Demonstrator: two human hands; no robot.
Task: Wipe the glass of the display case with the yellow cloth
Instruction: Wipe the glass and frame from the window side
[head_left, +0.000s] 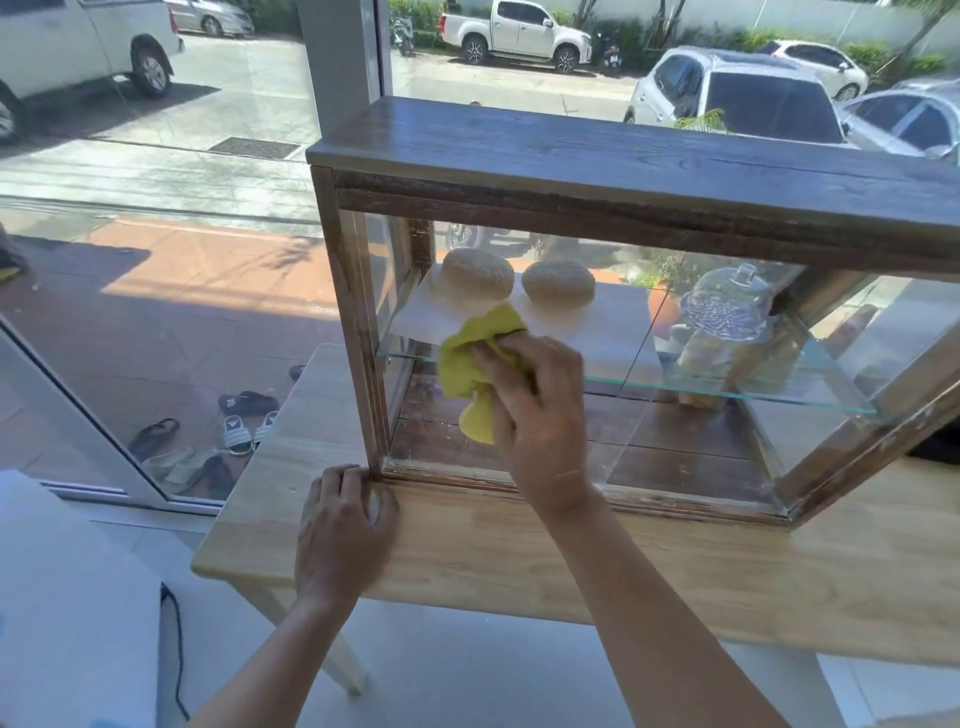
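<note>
A wooden display case (623, 150) with glass sides stands on a light wooden table (571, 561). My right hand (540, 415) holds a crumpled yellow cloth (470, 364) against the left part of the case's front glass (675, 441). My left hand (345, 525) lies on the table with its fingertips touching the case's front left bottom corner. Inside, two round buns (519, 283) sit on a white board on a glass shelf (779, 384).
A glass dome (727, 306) and a wrapped loaf share the shelf's right side. A large window (156, 208) behind the table looks onto a pavement with several sandals (228, 431) and parked cars. A white surface with a dark cable (176, 649) lies at lower left.
</note>
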